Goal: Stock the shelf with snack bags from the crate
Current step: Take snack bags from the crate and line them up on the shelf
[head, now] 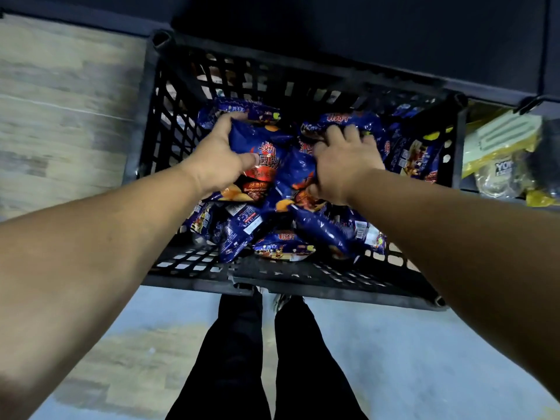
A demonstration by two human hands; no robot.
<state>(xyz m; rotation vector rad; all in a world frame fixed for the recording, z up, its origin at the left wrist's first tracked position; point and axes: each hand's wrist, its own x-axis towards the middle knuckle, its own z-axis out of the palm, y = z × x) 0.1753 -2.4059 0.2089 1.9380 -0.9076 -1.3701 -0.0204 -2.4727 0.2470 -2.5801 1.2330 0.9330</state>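
Head view: both hands reach into the black crate point(194, 268), which is filled with blue snack bags point(321, 231). The left hand point(216, 165) grips 1 blue bag point(260, 147) lying on top of the pile. The right hand point(345, 165) clutches a neighbouring bag point(295, 174).

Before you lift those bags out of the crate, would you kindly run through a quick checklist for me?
1. Left hand grips a blue bag: ok.
2. Right hand grips a second bag: ok.
3. Held bags lie on top of the pile: ok.
4. Crate upright on the floor: ok.
5. Free room on the shelf: cannot tell, out of view.
6. Bags undamaged: cannot tell.
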